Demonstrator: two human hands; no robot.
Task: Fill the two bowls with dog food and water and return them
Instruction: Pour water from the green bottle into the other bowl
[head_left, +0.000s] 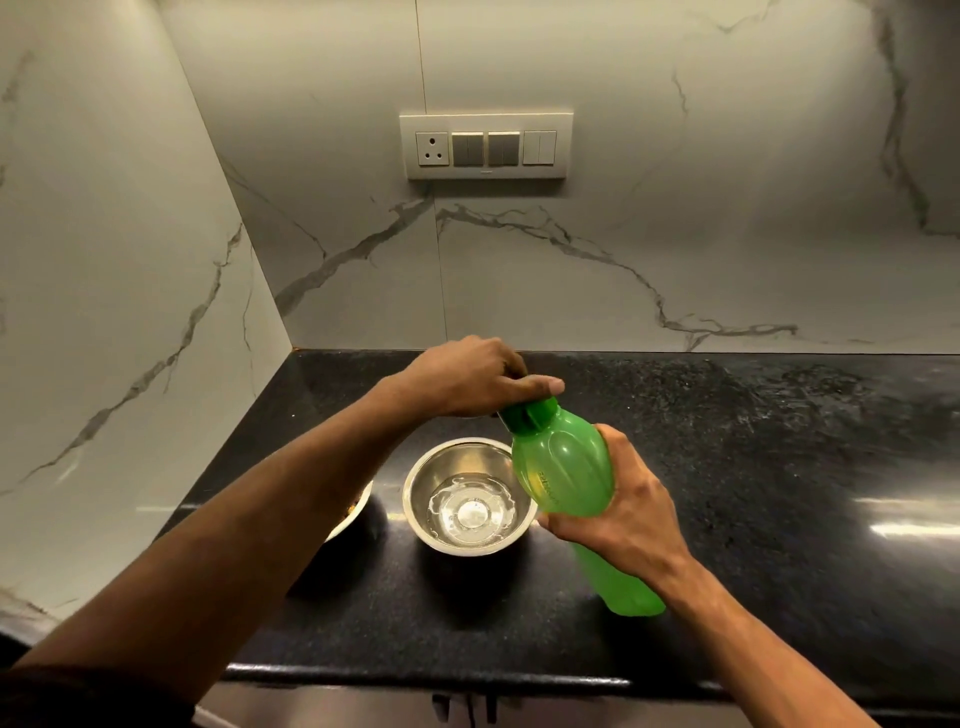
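The green bottle (563, 467) is held off the table (727, 441), tilted, with its long axis running from the base low on the near right up to the cap (527, 413) on the far left. That cap end hangs just above and beyond the far right rim of the steel bowl (470, 496), which stands on the table directly below and already has a shallow pool of clear water in its bottom.

The right hand (623, 514) is wrapped around the middle of the bottle, fingers curled under it and thumb over the top, carrying its weight. The left hand (478, 376) reaches across over the bowl and closes on the cap from above, fingers bunched around it and thumb lying along its side. So the left hand is the one nearer the end that matters, and the right simply steadies the body.

I would guess the cap is being turned, though whether on or off cannot be told from here.

A second bowl (356, 512) sits left of the steel bowl, mostly hidden beneath the left forearm; only a strip of rim shows, with something brownish inside, probably the dog food.
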